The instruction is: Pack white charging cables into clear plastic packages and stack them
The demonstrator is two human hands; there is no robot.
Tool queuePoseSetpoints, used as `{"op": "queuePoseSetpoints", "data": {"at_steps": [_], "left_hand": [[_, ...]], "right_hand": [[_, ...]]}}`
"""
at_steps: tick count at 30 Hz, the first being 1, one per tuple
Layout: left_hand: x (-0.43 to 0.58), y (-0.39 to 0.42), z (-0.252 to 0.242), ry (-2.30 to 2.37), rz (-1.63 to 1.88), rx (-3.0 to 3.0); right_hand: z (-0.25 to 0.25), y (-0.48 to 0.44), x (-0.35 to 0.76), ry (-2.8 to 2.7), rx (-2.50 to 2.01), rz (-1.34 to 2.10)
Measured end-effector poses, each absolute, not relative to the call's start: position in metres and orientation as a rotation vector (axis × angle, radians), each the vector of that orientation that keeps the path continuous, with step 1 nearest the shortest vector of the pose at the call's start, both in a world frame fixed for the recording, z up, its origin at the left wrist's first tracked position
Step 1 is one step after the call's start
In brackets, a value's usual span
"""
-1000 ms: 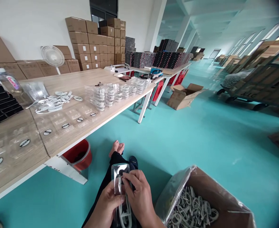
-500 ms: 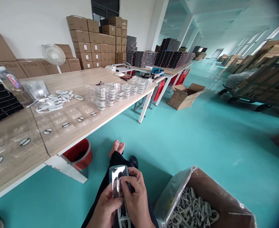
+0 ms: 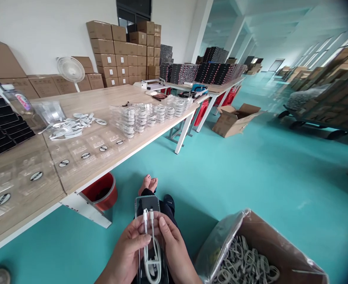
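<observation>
Teal workshop floor [image 3: 236,173]: I log one looped white cable [image 3: 153,261] over a clear case [image 3: 147,203], left fingers [image 3: 142,240] pinching it, right fingers [image 3: 165,228] half-curled, hold unclear; positioning apparently underway, next move wanting steadiness.

White slim cable [image 3: 153,261], wound in long narrow loop, lies lengthwise along clear plastic rectangular tray [image 3: 150,202] with rounded corners. Two plugs side by side, pointing toward tray's far end; loop's bend toward near end.

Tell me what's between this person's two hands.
The head view shows a looped white cable between the left hand and right hand, with a clear plastic pack; I can't tell whether the cable sits inside it.
</observation>
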State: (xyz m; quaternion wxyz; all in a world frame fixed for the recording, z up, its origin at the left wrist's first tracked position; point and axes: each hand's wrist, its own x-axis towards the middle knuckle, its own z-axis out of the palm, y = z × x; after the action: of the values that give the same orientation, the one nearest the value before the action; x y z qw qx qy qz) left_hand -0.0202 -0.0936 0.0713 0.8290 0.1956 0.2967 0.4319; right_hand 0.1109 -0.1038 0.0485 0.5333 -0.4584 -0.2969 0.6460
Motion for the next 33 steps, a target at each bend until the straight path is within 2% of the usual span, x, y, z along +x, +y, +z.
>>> {"op": "queuePoseSetpoints", "data": {"at_steps": [12,33], "left_hand": [[-0.02,-0.093,0.068,0.857,1.043,0.318],[-0.017,-0.09,0.067,0.982,1.098,0.448]], "right_hand": [[0.057,-0.109,0.11,-0.422,-0.977,1.651],[0.067,-0.106,0.104,-0.397,-0.737,1.686]]}}
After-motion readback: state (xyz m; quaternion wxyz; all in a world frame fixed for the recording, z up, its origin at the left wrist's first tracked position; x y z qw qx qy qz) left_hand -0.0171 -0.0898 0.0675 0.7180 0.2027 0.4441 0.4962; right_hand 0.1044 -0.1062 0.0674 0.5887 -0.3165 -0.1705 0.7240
